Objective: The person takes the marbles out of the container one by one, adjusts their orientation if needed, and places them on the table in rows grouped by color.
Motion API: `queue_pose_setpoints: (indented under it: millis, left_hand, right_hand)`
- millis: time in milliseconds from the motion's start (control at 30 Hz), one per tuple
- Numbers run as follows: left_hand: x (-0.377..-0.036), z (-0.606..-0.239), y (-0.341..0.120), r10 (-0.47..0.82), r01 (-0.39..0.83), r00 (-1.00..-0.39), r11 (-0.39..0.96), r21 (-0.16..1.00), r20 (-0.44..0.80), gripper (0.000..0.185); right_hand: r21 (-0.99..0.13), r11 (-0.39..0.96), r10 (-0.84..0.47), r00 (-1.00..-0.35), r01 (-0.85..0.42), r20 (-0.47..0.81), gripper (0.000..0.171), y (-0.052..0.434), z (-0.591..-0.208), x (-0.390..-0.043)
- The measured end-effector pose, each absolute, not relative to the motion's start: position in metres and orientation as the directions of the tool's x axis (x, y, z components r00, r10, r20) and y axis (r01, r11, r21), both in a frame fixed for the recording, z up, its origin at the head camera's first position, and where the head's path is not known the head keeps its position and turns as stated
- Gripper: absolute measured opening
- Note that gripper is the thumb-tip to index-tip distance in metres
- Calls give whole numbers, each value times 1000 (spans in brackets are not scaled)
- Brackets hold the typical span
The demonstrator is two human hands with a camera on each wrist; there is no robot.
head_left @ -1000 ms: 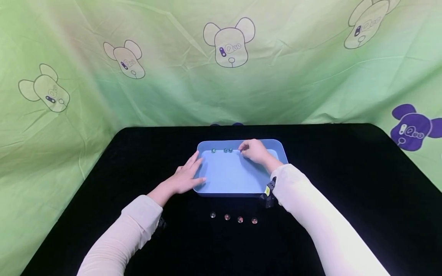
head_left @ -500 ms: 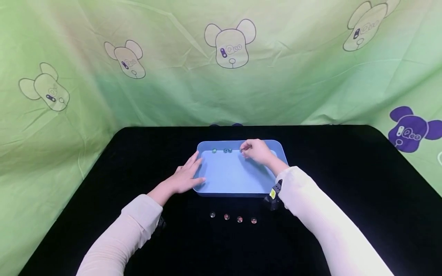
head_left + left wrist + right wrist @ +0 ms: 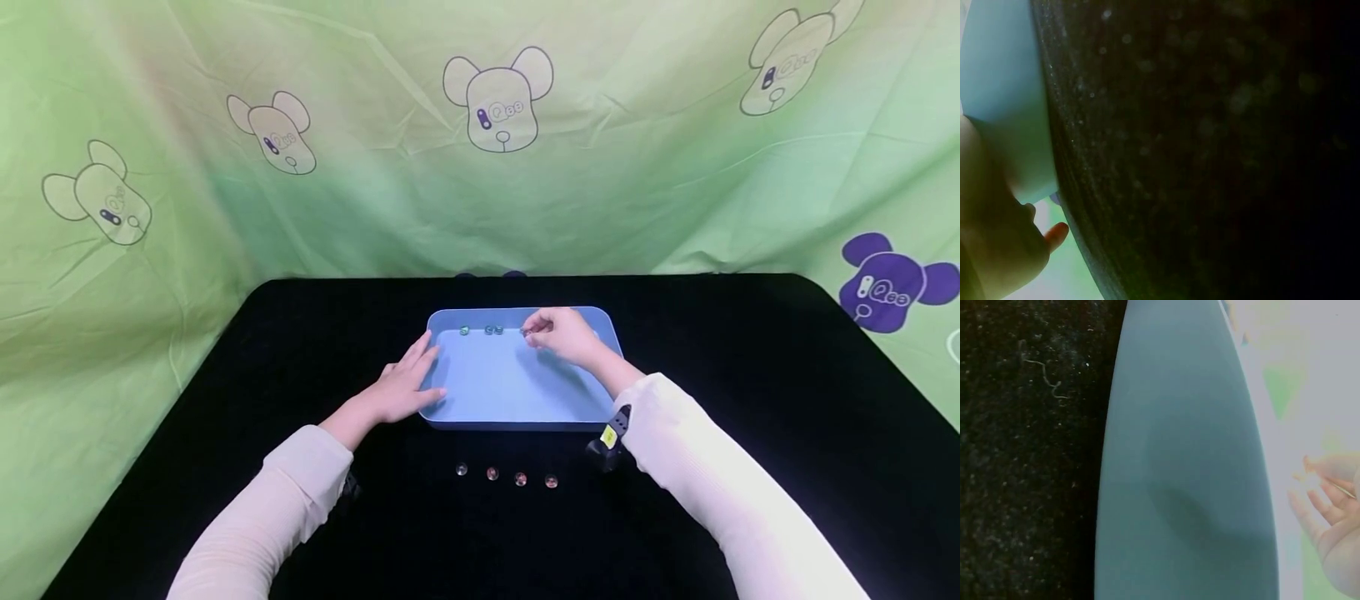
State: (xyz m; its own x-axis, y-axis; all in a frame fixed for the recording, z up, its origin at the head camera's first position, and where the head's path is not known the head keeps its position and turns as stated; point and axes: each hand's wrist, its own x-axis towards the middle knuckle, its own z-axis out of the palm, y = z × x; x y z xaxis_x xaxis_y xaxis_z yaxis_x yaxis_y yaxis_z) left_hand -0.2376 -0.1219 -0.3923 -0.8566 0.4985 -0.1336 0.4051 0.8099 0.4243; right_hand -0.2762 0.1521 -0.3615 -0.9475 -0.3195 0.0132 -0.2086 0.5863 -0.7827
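Observation:
A light blue tray (image 3: pixel 495 383) lies in front of me. My left hand (image 3: pixel 397 390) rests over its left side, fingers straight and spread, thumb just inside the front left corner. Along the back of the tray floor sit three greenish glass marbles (image 3: pixel 489 331), two of them close together. To their right, my right hand (image 3: pixel 564 336) reaches in with curled fingers and pinches a small marble (image 3: pixel 523 332), mostly hidden by the fingertips. In the right wrist view the fingers (image 3: pixel 1325 515) and thumb show against bright glare over the tray wall (image 3: pixel 1191 425).
Several clear marbles with reddish or pale centres, such as one marble (image 3: pixel 521 479), stand in a row on the black tablecloth (image 3: pixel 375 517) in front of the tray. Behind the table hangs a green curtain (image 3: pixel 360 208) with printed bear heads.
The right wrist and forearm have swung to the right, while the fingertips stay by the marble at the back of the tray. The left hand keeps its place.

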Motion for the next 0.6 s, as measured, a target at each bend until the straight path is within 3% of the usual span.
queue_pose_setpoints:
  millis: [600]
  left_hand:
    - [-236, -391, -122, 501, 409, -855, 808, 425, -130, 70]
  right_hand:
    - [-793, 557, -323, -944, -247, 68, 15, 159, -352, -251]
